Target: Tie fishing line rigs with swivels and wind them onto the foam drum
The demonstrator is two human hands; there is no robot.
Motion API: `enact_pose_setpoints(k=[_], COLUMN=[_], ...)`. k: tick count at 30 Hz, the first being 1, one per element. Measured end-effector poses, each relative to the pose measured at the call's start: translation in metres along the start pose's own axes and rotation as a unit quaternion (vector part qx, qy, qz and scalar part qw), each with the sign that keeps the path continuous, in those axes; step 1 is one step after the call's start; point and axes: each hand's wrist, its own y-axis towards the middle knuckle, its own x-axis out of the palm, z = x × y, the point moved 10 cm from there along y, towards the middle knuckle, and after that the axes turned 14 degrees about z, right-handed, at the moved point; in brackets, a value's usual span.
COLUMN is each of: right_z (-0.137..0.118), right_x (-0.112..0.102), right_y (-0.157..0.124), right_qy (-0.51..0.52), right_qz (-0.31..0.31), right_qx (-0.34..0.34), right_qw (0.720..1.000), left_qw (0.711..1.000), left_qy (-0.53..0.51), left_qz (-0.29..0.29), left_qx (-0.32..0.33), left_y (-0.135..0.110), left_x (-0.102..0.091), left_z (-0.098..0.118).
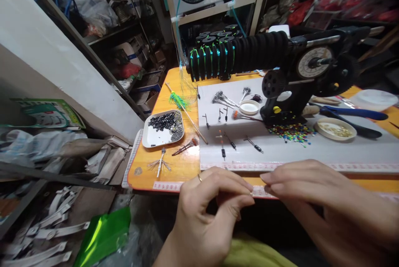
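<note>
My left hand (208, 204) and my right hand (314, 196) meet at the near edge of the orange table (181, 167), fingertips pinched together around something too small to make out. A ring sits on my left hand. Beyond them, on a pale mat (280, 150), lie small black swivel-like pieces (254, 144) and bundles of thin wire parts (222, 100). A black winding machine (280, 75) with a row of black foam spools, some wrapped in green line, stands over the mat.
A white tray (163, 127) of small black parts sits at the table's left. Coloured beads (291, 132) lie scattered under the machine. A round dish (335, 129), blue-handled pliers (352, 113) and a white lid (249, 107) are near. Cluttered shelves and a fan stand behind; debris covers the floor at left.
</note>
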Motion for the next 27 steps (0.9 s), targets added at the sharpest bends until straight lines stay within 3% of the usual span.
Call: enact_pose_setpoints(k=[2, 4, 7, 11, 15, 17, 22, 27], right_z=[-0.012, -0.019, -0.02, -0.036, -0.026, -0.022, -0.032, -0.033], right_x=[0.005, 0.006, 0.002, 0.01, 0.007, 0.007, 0.009, 0.011], right_y=[-0.005, -0.007, -0.002, -0.006, -0.006, -0.006, -0.011, -0.011], right_qy=[-0.055, -0.082, -0.12, -0.134, -0.153, -0.17, -0.144, -0.132], right_qz=[-0.054, -0.065, -0.029, -0.027, -0.004, -0.015, -0.05, -0.073], right_qx=[-0.114, -0.162, -0.128, -0.16, -0.129, -0.14, -0.248, -0.224], right_qw=[0.991, 0.981, 0.984, 0.978, 0.98, 0.975, 0.957, 0.963], left_qw=[1.0, 1.0, 0.998, 0.996, 0.996, 0.995, 0.993, 0.993], left_qy=[0.003, 0.018, 0.053, 0.07, 0.073, 0.086, 0.1, 0.103], left_qz=[-0.005, -0.01, -0.016, -0.032, -0.028, -0.027, -0.033, -0.039], left_qx=[-0.021, -0.019, 0.007, 0.034, 0.04, 0.042, 0.048, 0.047], left_y=[-0.001, -0.001, 0.001, 0.005, 0.006, 0.006, 0.006, 0.006], left_x=[-0.002, -0.003, -0.002, 0.003, 0.003, 0.002, 0.003, 0.005], left_z=[-0.006, -0.007, -0.002, 0.007, 0.009, 0.008, 0.008, 0.007])
